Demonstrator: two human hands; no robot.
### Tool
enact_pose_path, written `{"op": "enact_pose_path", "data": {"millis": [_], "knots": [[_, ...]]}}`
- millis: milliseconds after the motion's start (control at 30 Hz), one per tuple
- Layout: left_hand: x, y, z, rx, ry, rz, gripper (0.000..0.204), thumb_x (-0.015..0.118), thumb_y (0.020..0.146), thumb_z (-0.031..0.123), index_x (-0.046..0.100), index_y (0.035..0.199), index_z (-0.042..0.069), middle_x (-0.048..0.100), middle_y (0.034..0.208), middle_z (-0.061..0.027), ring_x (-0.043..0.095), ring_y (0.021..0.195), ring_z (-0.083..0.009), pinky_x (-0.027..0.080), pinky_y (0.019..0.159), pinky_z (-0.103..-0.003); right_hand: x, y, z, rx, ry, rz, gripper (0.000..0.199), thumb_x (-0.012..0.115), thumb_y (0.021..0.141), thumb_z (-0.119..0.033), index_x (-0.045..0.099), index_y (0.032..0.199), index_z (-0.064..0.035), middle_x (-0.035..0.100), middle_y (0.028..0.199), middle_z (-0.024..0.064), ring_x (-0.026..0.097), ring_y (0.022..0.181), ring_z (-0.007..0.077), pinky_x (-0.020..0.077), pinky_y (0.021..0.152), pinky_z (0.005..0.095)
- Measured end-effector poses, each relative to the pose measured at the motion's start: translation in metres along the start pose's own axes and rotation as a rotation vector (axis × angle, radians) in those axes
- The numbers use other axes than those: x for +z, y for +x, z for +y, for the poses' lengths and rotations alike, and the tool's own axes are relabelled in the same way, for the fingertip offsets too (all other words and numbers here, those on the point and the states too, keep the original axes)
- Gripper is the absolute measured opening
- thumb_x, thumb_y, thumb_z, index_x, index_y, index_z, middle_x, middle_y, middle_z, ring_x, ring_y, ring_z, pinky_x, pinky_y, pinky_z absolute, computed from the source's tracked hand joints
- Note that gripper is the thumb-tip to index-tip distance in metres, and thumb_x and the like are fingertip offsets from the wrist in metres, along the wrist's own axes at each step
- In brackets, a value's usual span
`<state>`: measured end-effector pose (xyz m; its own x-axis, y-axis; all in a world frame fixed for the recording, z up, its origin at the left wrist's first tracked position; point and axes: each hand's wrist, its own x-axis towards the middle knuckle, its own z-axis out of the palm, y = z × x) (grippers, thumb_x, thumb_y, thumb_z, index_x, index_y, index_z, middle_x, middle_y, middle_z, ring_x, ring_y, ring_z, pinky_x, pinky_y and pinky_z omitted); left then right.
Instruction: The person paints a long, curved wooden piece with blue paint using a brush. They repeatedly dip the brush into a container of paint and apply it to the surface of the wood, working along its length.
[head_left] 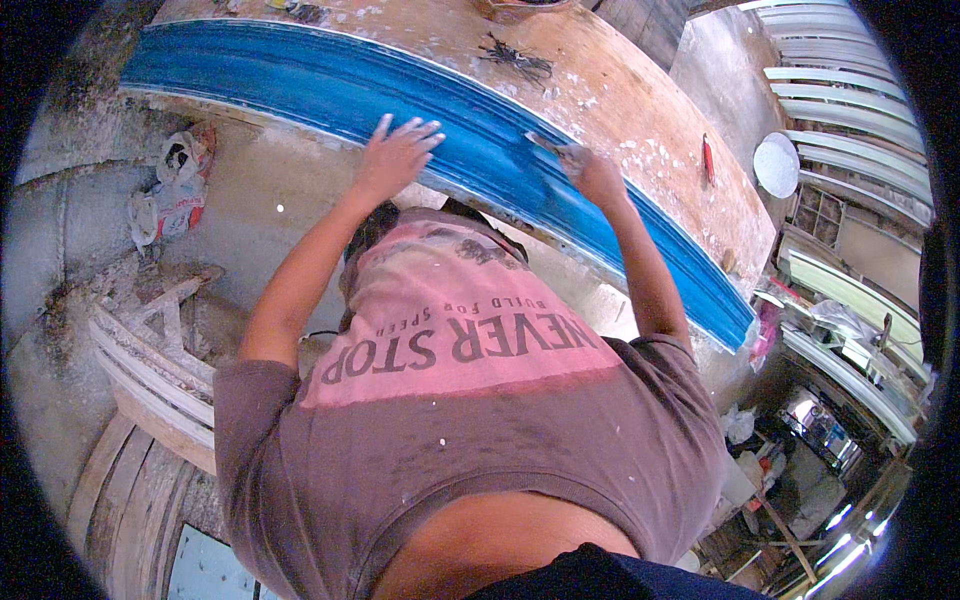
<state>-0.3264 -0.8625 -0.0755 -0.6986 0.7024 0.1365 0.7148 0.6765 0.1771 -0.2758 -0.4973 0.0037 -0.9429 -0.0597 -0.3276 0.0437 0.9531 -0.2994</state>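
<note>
A long blue moulding (330, 85) with ridges along its length lies across the work table in front of me, curved by the lens. My left hand (398, 155) rests on its near edge, left of the middle, fingers spread and nothing in them. Farther right, my right hand (592, 172) is closed around a small flat tool (545, 142) with a pale tip. That tip is at the moulding's far side. Its handle is mostly hidden in my fingers, so I cannot tell the tool's exact kind.
On the wooden table (620, 95), speckled white, lie a dark tangled bundle (517, 60) and a slim red tool (708, 160). A round white disc (776, 165) and long white mouldings (850, 110) are at right. Plastic bags (175, 200) and a wooden bench (150, 400) stand left.
</note>
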Motion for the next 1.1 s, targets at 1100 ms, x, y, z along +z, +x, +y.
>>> {"op": "enact_pose_path", "data": {"millis": [1100], "knots": [[-0.012, 0.007, 0.048, -0.504, 0.071, 0.090, 0.040, 0.053, 0.091, 0.034, 0.059, 0.121, 0.008, 0.056, 0.128, -0.0088, 0.045, 0.127, -0.0250, 0.025, 0.108, -0.057, 0.025, 0.166, -0.108, -0.457, -0.061, -0.073, 0.035, 0.062, 0.078, -0.032, 0.067, 0.097, -0.0026, 0.066, 0.093, 0.0256, 0.064, 0.090, 0.0414, 0.0507, 0.081, 0.0494]]}}
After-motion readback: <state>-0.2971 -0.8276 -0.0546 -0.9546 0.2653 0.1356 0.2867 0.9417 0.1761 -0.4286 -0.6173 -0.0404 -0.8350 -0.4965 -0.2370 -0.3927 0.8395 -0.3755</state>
